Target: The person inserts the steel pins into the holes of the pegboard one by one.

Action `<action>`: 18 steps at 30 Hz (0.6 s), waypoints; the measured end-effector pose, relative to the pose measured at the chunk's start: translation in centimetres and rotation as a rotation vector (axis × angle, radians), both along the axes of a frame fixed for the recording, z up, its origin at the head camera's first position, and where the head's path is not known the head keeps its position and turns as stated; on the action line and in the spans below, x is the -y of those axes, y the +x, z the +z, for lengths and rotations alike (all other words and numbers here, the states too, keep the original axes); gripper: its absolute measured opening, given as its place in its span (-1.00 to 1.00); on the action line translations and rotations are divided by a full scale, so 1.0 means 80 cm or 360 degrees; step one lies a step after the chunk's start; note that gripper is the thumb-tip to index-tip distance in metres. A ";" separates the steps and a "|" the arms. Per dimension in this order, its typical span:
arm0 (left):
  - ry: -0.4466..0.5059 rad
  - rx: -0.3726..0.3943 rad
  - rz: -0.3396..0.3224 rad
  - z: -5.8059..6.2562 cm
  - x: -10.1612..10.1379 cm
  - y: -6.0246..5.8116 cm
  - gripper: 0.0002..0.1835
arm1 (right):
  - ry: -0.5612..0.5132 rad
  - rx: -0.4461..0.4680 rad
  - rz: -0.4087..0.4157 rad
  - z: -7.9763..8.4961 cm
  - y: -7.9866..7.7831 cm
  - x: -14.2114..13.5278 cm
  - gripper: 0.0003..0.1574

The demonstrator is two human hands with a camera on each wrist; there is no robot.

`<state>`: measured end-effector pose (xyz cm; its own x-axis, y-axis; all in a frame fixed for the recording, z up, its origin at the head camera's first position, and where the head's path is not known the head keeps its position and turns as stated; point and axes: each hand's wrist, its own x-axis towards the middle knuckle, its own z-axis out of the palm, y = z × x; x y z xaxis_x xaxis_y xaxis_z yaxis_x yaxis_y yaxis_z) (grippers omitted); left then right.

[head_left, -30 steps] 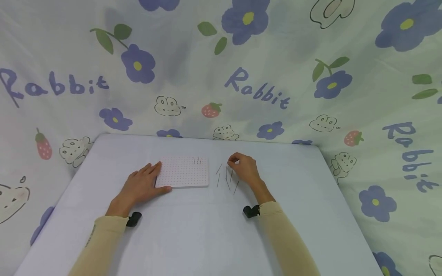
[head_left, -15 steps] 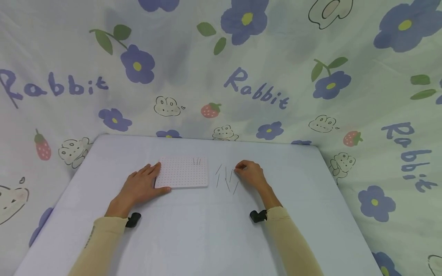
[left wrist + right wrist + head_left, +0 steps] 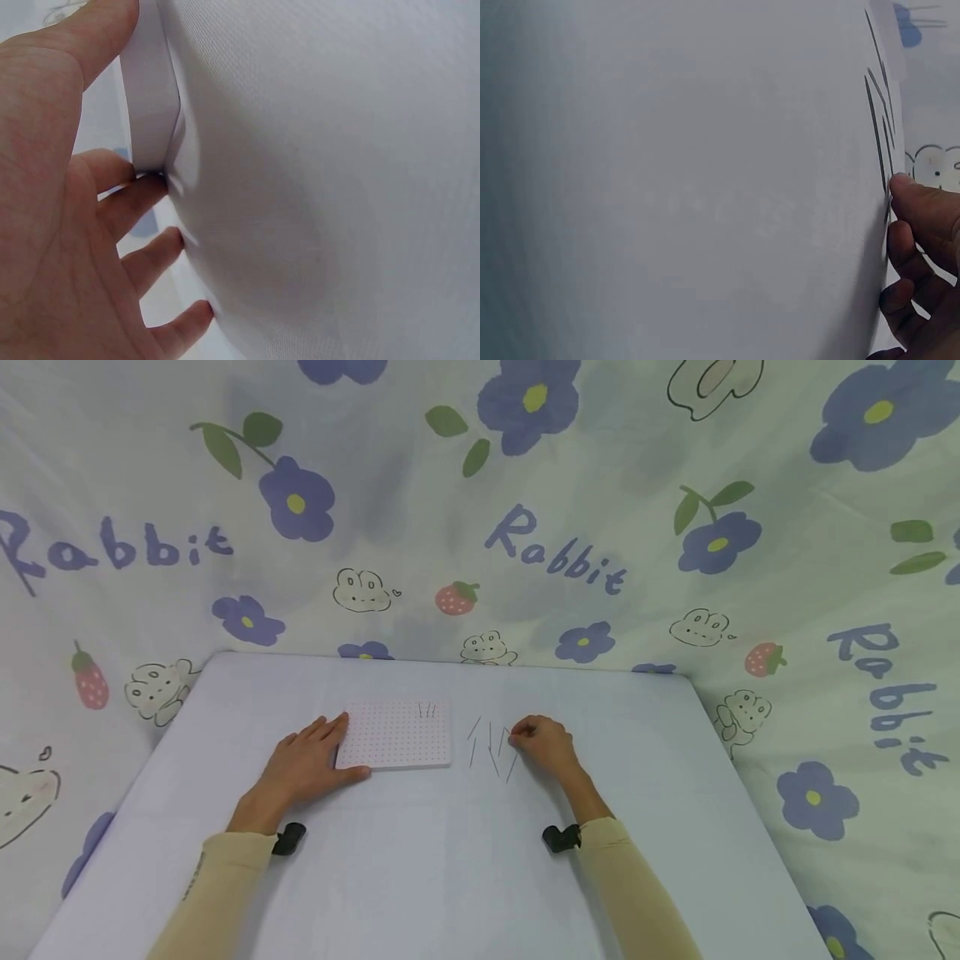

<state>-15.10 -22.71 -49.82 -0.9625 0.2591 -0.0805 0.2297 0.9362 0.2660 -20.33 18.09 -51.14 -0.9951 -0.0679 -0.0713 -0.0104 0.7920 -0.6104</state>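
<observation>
A white board (image 3: pixel 397 743) with a grid of small holes lies on the table, and 3 thin dark pins (image 3: pixel 427 710) stand near its far right corner. My left hand (image 3: pixel 307 760) rests at its left side, fingers spread along the left edge and thumb at the front edge; the left wrist view shows the board's side (image 3: pixel 154 97) against the thumb and fingertips. Right of the board lie several loose thin pins (image 3: pixel 492 747). My right hand (image 3: pixel 546 745) is over their right side, thumb and forefinger pinched together on the end of a pin (image 3: pixel 888 206).
A white cloth (image 3: pixel 420 860) covers the table. Behind it hangs a curtain (image 3: pixel 405 527) printed with flowers, rabbits and strawberries. Each wrist carries a small black camera, one by the left sleeve (image 3: pixel 213 885) and one by the right sleeve (image 3: pixel 630 885).
My right hand has moved to the right and a little nearer over the loose pins, then slightly nearer again. My left hand and the board have stayed in place.
</observation>
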 end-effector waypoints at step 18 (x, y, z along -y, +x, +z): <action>0.0007 0.0008 0.0005 0.001 0.001 0.001 0.24 | 0.0065 -0.0011 -0.0013 -0.002 -0.001 0.004 -0.84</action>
<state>-15.03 -22.78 -49.72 -0.9628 0.2565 -0.0845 0.2255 0.9357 0.2714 -20.42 17.76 -51.31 -0.9961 -0.0570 -0.0670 -0.0079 0.8165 -0.5773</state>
